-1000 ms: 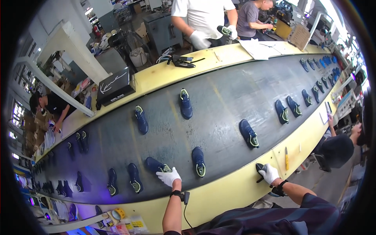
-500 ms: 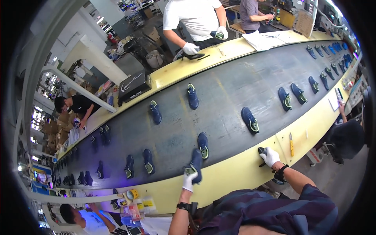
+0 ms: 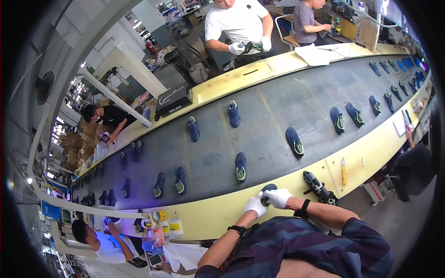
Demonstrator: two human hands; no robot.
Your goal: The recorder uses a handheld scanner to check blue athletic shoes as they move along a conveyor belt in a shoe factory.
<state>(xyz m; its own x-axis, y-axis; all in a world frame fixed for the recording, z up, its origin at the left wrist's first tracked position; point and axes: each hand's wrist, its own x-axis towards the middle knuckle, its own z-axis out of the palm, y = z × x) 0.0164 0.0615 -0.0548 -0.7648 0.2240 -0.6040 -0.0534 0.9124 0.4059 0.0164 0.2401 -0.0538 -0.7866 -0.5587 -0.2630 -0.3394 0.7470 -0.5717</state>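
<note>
Close in front of me, both my white-gloved hands are closed around a dark blue shoe (image 3: 269,187); most of it is hidden by the gloves. My left hand (image 3: 256,205) grips it from the left, and my right hand (image 3: 279,198) grips it from the right, touching the left glove. Right of my hands, a black mechanical tool (image 3: 319,187) lies on the cream-yellow ledge (image 3: 222,212). On the dark conveyor belt (image 3: 211,150) just beyond, the nearest shoe (image 3: 240,167) is navy with a lime-green lining. Another navy shoe (image 3: 295,142) lies farther right.
Several more navy shoes run along the belt in two rows. A yellow cutter (image 3: 343,171) lies right of the tool. Tape (image 3: 159,215) and packets (image 3: 175,226) sit at the left. Across the belt, a person in white (image 3: 238,21) holds a shoe; a black box (image 3: 174,99) stands nearby.
My left hand has brought the shoe from the belt's edge toward me. My right hand has let go of the black tool and moved left onto the shoe.
</note>
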